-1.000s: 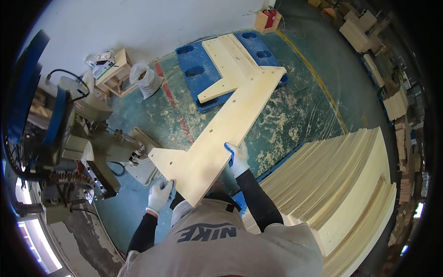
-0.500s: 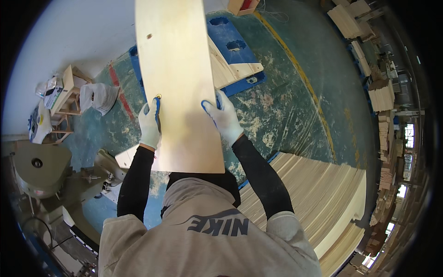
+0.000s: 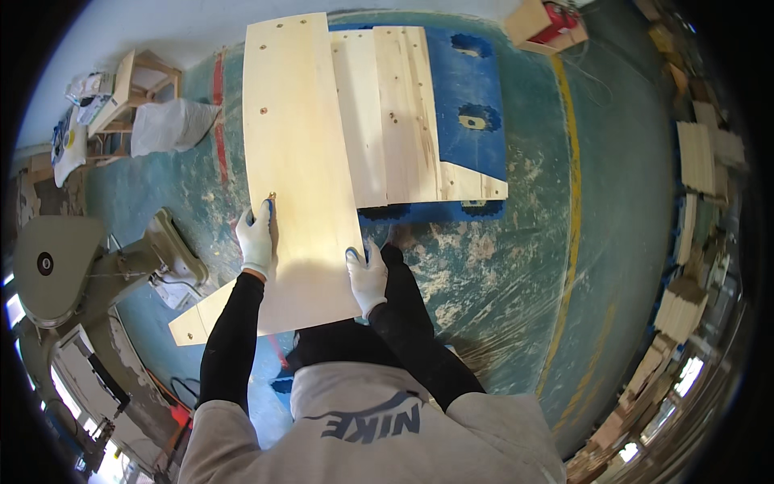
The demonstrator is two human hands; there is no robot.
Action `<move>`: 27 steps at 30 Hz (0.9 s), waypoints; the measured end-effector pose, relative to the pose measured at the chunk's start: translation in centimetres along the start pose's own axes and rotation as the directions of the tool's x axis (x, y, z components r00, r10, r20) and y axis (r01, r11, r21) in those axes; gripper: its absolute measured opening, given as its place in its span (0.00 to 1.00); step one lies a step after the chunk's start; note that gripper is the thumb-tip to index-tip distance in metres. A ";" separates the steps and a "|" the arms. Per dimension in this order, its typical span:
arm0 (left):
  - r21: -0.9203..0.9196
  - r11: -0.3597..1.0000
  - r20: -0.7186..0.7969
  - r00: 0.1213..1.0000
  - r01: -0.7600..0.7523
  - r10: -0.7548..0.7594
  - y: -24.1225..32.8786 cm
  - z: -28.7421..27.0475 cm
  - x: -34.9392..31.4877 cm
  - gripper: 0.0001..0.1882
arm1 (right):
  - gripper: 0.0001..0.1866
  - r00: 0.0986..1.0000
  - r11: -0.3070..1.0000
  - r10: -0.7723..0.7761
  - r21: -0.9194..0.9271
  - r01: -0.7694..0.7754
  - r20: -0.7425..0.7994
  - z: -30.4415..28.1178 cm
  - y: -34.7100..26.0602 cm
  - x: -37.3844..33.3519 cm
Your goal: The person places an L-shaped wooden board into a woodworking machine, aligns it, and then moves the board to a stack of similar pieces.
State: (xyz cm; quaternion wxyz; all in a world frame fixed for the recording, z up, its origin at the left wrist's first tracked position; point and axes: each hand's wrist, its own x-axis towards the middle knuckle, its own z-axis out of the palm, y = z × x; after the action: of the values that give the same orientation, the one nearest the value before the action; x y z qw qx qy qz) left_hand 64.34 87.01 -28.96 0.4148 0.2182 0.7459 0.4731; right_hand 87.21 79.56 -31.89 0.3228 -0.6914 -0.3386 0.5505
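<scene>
A long pale wooden board [image 3: 302, 153] stretches away in front of me, dotted with several small dark metal-lined holes. My left hand [image 3: 256, 240], in a white glove with blue on it, grips the board's left edge beside a brass-coloured fitting [image 3: 272, 196]. On the right edge my right hand [image 3: 368, 278], gloved the same way, is closed with its thumb on top. The fingers under the board are hidden. A tapered wooden piece [image 3: 201, 318] sticks out past the near left edge; whether it is joined to the board I cannot tell.
Beyond lies a blue pallet [image 3: 476, 85] bearing wooden panels [image 3: 397, 105]. A grey-green machine [image 3: 60, 266] stands at the left, with a white sack [image 3: 171, 127] and wooden frame [image 3: 129, 89] farther back. Wood stacks [image 3: 695, 155] line the right. A wooden box [image 3: 544, 31] stands far right.
My view has turned rightward, away from the large board stack at the lower right. Both hands keep hold of the board, whose far end and the panels on the pallet now show.
</scene>
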 end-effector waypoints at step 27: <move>0.055 0.994 0.004 0.996 0.092 -0.093 -26.3 24.4 29.8 0.16 | 0.28 0.999 0.992 0.041 -0.117 -0.042 -0.013 4.2 18.7 38.4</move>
State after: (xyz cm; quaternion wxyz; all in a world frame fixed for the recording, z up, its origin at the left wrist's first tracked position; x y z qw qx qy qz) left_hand 69.51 109.18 -69.65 0.4326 0.1963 0.7667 0.4319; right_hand 91.52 101.00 -68.83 0.2719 -0.7190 -0.3541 0.5327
